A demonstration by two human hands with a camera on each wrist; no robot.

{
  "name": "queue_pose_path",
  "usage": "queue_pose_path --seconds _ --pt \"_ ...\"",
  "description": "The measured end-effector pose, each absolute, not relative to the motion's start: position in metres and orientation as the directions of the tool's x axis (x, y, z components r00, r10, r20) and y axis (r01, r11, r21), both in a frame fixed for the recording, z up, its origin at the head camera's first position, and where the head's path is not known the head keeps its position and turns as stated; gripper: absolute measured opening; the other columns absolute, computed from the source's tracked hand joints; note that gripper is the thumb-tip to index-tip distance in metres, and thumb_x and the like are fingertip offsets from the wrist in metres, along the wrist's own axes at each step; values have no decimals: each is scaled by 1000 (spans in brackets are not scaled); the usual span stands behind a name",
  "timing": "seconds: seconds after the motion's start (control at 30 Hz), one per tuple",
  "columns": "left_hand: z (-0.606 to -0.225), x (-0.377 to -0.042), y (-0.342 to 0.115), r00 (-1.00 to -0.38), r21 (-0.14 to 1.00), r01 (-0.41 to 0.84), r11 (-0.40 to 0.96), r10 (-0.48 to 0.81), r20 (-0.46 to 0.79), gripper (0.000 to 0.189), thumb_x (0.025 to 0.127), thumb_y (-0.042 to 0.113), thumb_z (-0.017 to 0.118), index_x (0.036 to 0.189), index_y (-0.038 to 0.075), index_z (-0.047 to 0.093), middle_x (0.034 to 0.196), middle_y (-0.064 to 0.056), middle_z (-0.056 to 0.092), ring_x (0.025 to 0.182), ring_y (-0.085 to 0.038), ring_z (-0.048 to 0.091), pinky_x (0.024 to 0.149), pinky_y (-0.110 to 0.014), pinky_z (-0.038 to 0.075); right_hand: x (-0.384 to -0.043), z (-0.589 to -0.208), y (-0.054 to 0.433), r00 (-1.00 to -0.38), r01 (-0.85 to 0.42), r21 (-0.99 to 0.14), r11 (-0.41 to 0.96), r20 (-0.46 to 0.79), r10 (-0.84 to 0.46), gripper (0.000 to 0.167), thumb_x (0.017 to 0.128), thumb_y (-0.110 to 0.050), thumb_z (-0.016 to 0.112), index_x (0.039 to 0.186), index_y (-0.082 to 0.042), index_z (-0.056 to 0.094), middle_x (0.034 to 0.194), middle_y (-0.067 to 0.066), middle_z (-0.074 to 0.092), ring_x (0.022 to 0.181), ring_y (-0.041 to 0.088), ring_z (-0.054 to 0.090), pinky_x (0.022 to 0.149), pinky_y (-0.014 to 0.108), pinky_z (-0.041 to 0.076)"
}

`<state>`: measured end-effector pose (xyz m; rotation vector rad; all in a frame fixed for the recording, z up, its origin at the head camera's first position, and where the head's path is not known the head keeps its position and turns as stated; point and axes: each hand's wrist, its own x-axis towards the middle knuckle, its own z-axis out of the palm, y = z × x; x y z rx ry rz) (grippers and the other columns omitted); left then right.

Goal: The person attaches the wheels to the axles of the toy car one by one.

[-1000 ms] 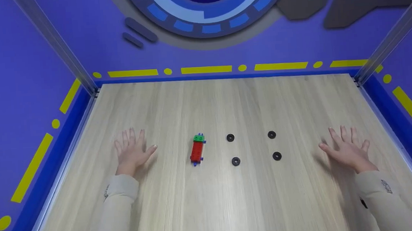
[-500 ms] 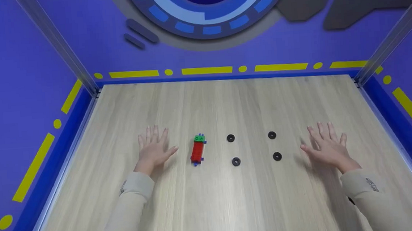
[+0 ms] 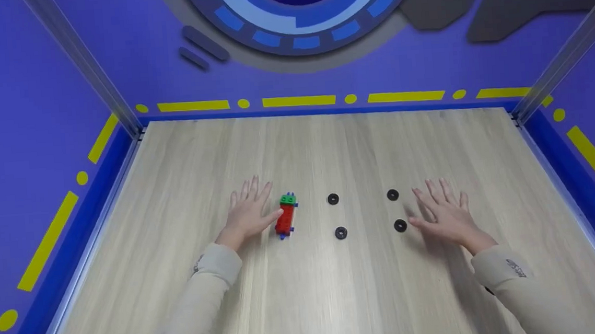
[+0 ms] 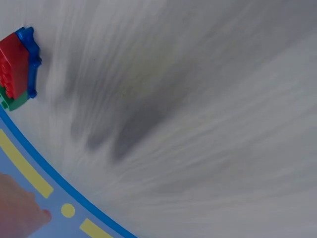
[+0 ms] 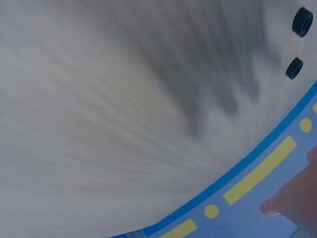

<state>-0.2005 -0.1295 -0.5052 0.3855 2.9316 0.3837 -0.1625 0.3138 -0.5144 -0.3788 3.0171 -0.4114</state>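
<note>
Toy (image 3: 285,221), a red block with a green block (image 3: 288,199) at its far end, lies on the table (image 3: 328,301) just by your left hand (image 3: 247,215). That hand is spread, pinching nothing; its thumb (image 3: 272,218) overlaps the toy's left edge from above, but whether they touch you cannot tell. Your right hand (image 3: 447,219) is spread too and holds nothing, its thumb just beside one of four black wheels (image 3: 400,226). Expect the toy to be light, stiff plastic, smooth on its sides and unlikely to dent. Take it across the long red flanks, thumb opposite fingers, clear of the blue pieces (image 4: 33,59), which could twist or pop loose. The wheels look small and light; pinch them by the rim, since they may roll if tipped.
</note>
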Motion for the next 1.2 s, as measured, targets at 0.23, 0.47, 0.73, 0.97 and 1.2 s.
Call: queue_pose_path --seconds 0.23,0.47,0.73,0.97,1.2 --pt "-506 -200 -113 -947 424 180 888 272 -168 75 83 53 47 142 23 12 148 -13 9 133 -35 19 104 -53 18 -162 -514 297 -958 -265 -332 905 -17 -286 73 79 -54 51 139 -20 27 147 16 11 134 38 3 94 68 6" --pt "-510 -200 -99 -939 568 60 821 240 -246 73 82 39 56 142 27 15 142 -11 27 122 -30 39 97 -46 34 -158 -512 279 -944 -289 -483 826 -2 -331 71 78 -48 58 137 -16 33 147 16 14 132 40 13 96 63 18" --pt "-519 -200 -87 -946 602 -15 799 183 -267 70 82 34 58 140 25 21 130 -11 39 107 -25 47 91 -41 40 -152 -518 260 -945 -218 -639 738 -51 -323 62 75 -34 67 129 -11 46 145 16 20 129 40 22 96 59 23" --pt "-530 -199 -80 -961 560 9 829 161 -223 67 80 31 61 138 22 29 125 -14 43 103 -27 50 84 -40 43 -150 -528 249 -947 -220 -659 719 -31 -318 51 73 -17 68 121 -5 53 135 20 37 124 40 31 97 55 27" --pt "-536 -201 -76 -974 531 7 847 126 -188 66 78 28 63 137 20 33 121 -16 46 102 -30 52 82 -41 45 -147 -536 239 -954 -214 -659 721 -17 -300 44 73 -11 69 114 -4 57 119 17 51 112 34 46 93 48 35"
